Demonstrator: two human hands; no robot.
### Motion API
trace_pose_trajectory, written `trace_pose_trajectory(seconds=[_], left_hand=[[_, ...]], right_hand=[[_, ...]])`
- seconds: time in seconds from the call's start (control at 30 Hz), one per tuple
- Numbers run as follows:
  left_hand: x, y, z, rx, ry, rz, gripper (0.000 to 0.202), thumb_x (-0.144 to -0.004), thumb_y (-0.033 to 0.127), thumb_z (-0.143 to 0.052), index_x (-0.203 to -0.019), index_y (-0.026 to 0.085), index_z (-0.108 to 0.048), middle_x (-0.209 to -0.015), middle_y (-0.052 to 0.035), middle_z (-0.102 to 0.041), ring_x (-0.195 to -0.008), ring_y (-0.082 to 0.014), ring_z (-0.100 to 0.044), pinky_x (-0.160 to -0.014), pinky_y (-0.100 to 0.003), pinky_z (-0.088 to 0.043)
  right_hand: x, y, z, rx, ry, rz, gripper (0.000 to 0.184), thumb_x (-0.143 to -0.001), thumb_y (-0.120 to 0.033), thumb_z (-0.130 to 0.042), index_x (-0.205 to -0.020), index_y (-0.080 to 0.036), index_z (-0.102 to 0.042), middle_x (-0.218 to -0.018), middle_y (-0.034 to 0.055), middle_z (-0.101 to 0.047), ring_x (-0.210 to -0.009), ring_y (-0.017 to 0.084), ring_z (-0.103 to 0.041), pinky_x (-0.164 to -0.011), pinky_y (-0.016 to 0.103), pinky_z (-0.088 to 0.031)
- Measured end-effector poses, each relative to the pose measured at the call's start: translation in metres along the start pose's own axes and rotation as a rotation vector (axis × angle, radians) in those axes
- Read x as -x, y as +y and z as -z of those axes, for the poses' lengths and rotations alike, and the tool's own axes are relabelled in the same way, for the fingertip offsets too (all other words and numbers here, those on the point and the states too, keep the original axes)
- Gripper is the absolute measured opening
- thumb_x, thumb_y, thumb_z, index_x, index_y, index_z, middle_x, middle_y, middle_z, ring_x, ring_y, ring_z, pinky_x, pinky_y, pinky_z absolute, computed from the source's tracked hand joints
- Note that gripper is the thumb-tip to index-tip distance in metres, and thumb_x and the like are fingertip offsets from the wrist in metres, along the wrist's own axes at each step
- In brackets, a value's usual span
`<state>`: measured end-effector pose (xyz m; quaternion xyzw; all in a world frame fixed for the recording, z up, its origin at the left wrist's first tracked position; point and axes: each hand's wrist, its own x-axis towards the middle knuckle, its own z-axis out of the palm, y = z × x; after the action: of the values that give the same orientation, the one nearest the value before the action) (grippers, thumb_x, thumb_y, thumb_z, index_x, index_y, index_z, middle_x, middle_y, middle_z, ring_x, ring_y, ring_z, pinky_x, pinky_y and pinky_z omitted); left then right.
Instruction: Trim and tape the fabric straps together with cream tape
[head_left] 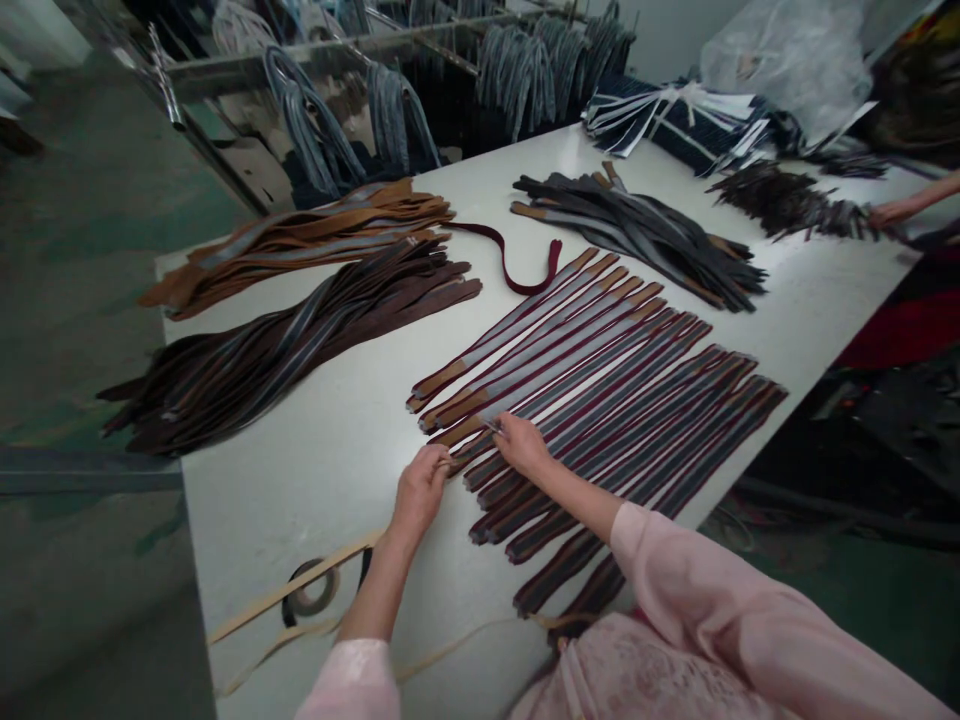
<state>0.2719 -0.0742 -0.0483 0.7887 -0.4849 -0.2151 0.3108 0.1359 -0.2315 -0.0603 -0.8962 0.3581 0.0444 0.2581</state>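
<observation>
A row of long straps (570,400) lies side by side, slanting across the white table, with dark red edges and grey middles. Several have tan pieces on their ends. My left hand (421,492) is closed in a pinch at the near end of one strap (466,458) in the row. Just to its right, my right hand (523,447) is closed over the straps, with a small, pale, shiny thing poking out from its fingertips. What that thing is, I cannot make out.
Brown straps (300,345), tan straps (300,240) and dark straps (637,235) lie in piles on the table (300,500). A dark red strap (514,280) curls behind the row. Tape rolls (311,590) sit lower left. Another person's hand (892,212) touches dark strips at far right.
</observation>
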Motion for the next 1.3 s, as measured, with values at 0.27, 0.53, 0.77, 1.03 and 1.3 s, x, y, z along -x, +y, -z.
trace_pose_trajectory(seconds=[0.27, 0.53, 0.77, 1.03, 1.3], left_hand=[[-0.003, 0.035, -0.058, -0.182, -0.101, -0.089, 0.015, -0.072, 0.008, -0.043, -0.075, 0.020, -0.051, -0.098, -0.0062, -0.059, -0.097, -0.0194, -0.052, -0.085, -0.035, -0.041], [-0.035, 0.084, -0.096, -0.237, -0.003, -0.046, 0.011, -0.076, 0.014, -0.042, -0.079, 0.020, -0.051, -0.115, -0.0100, -0.052, -0.112, -0.0229, -0.044, -0.089, -0.041, -0.036], [-0.055, 0.096, -0.160, -0.167, 0.297, 0.022, 0.013, -0.081, 0.021, -0.037, -0.076, 0.020, -0.049, -0.102, -0.0073, -0.057, -0.101, -0.0204, -0.048, -0.090, -0.040, -0.034], [-0.031, 0.105, -0.175, -0.123, 0.399, 0.242, 0.018, -0.080, 0.036, -0.042, -0.082, 0.021, -0.052, -0.087, -0.0042, -0.057, -0.089, -0.0202, -0.050, -0.084, -0.037, -0.040], [-0.079, 0.133, -0.161, -0.232, 0.397, 0.319, 0.018, -0.078, 0.031, -0.040, -0.080, 0.020, -0.053, -0.104, -0.0076, -0.056, -0.099, -0.0195, -0.051, -0.088, -0.037, -0.042]], right_hand=[[-0.013, 0.112, 0.063, 0.220, -0.080, -0.055, 0.031, -0.081, -0.013, -0.031, -0.101, -0.020, -0.055, -0.102, 0.0069, -0.060, -0.091, 0.018, -0.055, -0.074, 0.028, -0.038], [-0.028, 0.181, 0.100, 0.328, 0.059, 0.097, 0.027, -0.083, -0.014, -0.033, -0.099, -0.018, -0.055, -0.099, 0.0073, -0.059, -0.096, 0.018, -0.047, -0.078, 0.028, -0.035], [-0.061, 0.284, 0.142, 0.380, 0.071, 0.334, 0.023, -0.084, -0.017, -0.036, -0.098, -0.017, -0.055, -0.097, 0.0064, -0.057, -0.092, 0.017, -0.044, -0.082, 0.029, -0.030], [-0.056, 0.432, 0.196, 0.212, 0.051, 0.241, 0.026, -0.083, -0.016, -0.035, -0.099, -0.015, -0.056, -0.093, 0.0071, -0.060, -0.089, 0.017, -0.048, -0.079, 0.027, -0.033], [-0.098, 0.445, 0.225, 0.160, 0.109, 0.225, 0.030, -0.083, -0.016, -0.033, -0.105, -0.017, -0.053, -0.097, 0.0073, -0.059, -0.091, 0.017, -0.049, -0.076, 0.026, -0.034]])
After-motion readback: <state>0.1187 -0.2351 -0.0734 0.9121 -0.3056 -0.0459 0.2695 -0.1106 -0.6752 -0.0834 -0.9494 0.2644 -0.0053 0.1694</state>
